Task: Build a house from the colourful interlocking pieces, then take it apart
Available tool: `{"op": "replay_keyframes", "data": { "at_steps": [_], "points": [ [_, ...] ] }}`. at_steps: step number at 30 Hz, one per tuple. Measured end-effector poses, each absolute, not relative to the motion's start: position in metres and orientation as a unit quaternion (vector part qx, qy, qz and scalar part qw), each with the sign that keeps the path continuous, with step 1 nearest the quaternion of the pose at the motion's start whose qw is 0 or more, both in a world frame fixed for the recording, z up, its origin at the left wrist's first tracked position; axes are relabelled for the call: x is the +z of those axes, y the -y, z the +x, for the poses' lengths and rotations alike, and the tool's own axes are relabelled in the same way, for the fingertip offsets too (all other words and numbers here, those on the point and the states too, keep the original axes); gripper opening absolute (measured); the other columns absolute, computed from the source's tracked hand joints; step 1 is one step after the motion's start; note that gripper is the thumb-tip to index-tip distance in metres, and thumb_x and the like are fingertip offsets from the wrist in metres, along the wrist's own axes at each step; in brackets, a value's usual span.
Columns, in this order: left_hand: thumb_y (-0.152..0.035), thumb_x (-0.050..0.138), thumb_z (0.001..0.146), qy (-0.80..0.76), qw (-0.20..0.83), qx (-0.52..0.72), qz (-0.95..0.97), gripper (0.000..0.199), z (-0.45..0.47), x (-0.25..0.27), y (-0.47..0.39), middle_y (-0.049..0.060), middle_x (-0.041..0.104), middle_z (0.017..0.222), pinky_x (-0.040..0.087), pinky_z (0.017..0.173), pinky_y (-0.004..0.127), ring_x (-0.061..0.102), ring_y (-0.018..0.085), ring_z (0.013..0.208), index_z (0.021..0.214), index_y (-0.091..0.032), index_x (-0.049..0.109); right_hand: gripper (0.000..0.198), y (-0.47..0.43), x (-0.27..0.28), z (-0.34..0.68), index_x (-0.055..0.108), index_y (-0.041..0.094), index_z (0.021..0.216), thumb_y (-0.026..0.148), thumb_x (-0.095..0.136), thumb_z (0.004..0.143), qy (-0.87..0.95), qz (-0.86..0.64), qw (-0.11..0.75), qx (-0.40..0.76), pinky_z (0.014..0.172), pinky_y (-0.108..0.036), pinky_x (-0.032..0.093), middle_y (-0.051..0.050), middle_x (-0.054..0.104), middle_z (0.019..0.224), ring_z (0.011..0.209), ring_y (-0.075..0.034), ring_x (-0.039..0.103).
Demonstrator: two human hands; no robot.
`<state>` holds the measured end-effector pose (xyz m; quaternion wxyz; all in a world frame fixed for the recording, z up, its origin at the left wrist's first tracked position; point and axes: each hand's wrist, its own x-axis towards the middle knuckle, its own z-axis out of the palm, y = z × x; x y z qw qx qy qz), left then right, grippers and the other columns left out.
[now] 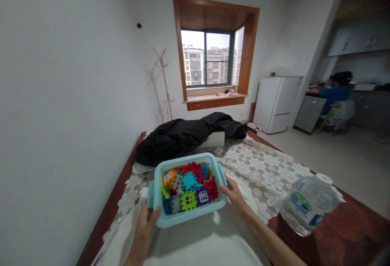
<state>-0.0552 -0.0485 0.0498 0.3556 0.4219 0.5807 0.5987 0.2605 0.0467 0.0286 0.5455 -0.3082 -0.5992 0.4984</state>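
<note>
A light teal plastic storage box (195, 217) without a lid is held level over the table, near its front. Colourful interlocking building blocks (189, 181) fill it, some with window shapes, in red, blue, green, orange, purple and grey. My left hand (145, 221) grips the box at its front left corner, the thumb over the rim. On the opposite side, my right hand (231, 192) holds the right edge by the handle, with the thumb on the rim. The fingers beneath the box are hidden.
A large clear plastic bottle (307, 205) stands on the right of the table. Black cloth (183, 136) lies across the far end, partly over a white box (214, 140). A lace tablecloth (252, 160) covers much of the tabletop. A person in blue (333, 95) sits far right, beyond the fridge (276, 103).
</note>
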Motion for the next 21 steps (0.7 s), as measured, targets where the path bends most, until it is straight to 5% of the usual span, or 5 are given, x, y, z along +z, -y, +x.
{"op": "replay_keyframes", "data": {
  "at_steps": [8,14,21],
  "points": [
    [-0.054,0.074,0.083,-0.552,0.371,0.597,0.449,0.071,-0.048,0.060,0.056,0.012,0.067,0.141,0.053,0.110,0.043,0.063,0.033,0.130,0.140,-0.018,0.053,0.066,-0.050,0.012,0.264,0.058,0.023,0.148,0.058,0.065,0.093,0.640,-0.305,0.538,0.456,0.117,-0.054,0.043,-0.012,0.060,0.151,0.139,-0.039,0.054],
    [-0.054,0.076,0.082,-0.541,0.348,0.623,0.446,0.077,-0.049,0.046,0.051,0.014,0.066,0.141,0.054,0.108,0.044,0.066,0.034,0.126,0.145,-0.019,0.049,0.060,-0.053,-0.004,0.264,0.051,0.027,0.154,0.050,0.059,0.100,0.688,-0.341,0.542,0.342,0.128,-0.055,0.027,-0.009,0.049,0.161,0.151,-0.034,0.041],
    [-0.056,0.073,0.085,-0.540,0.347,0.620,0.451,0.078,-0.042,0.054,0.051,0.016,0.060,0.148,0.053,0.108,0.040,0.061,0.033,0.133,0.147,-0.019,0.045,0.062,-0.053,-0.010,0.256,0.043,0.028,0.159,0.050,0.054,0.102,0.692,-0.364,0.529,0.331,0.129,-0.055,0.026,-0.007,0.046,0.163,0.155,-0.033,0.034]
  ]
}}
